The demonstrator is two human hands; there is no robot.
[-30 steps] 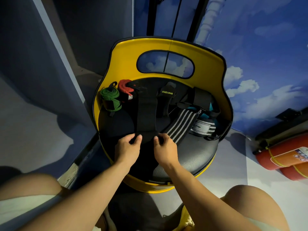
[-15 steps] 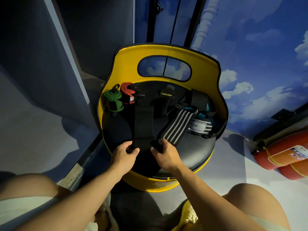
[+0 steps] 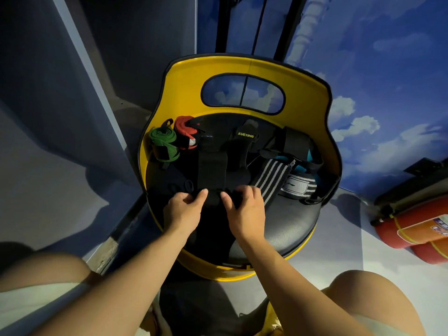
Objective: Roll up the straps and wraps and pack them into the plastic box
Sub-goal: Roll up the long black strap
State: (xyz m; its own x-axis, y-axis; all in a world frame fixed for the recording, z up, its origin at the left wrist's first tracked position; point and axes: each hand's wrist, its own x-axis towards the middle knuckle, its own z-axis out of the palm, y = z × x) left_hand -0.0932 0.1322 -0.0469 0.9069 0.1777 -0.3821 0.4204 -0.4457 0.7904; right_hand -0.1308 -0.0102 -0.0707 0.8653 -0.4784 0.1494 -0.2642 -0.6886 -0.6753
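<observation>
Your work surface is the black padded seat (image 3: 286, 226) of a yellow chair (image 3: 184, 93), and its raised yellow back wraps round the far side and both flanks, so things can only slide off toward you at the open front rim. To your left a dark panel (image 3: 48, 105) stands near the chair; to your right lies pale floor, with red cylinders (image 3: 412, 226) well apart from the seat. The near right part of the seat is bare cushion. Your left hand (image 3: 183, 212) and right hand (image 3: 244, 209) sit side by side at the near end of the black wrap (image 3: 211, 166), fingers curled round a small rolled portion of it; the rest runs flat and straight away from you toward the chair back. Just right of your right hand lies a black wrap with grey stripes (image 3: 269, 178), slanted, its near end touching or under your fingers. Beyond it sits a striped wrap with a white logo patch (image 3: 298, 186). At the far left, a green roll (image 3: 162, 146) and a red roll (image 3: 185, 134) stand against the yellow wall, touching. A black strap marked XUEYING (image 3: 244, 141) lies at the back centre. The plastic box is out of view.
</observation>
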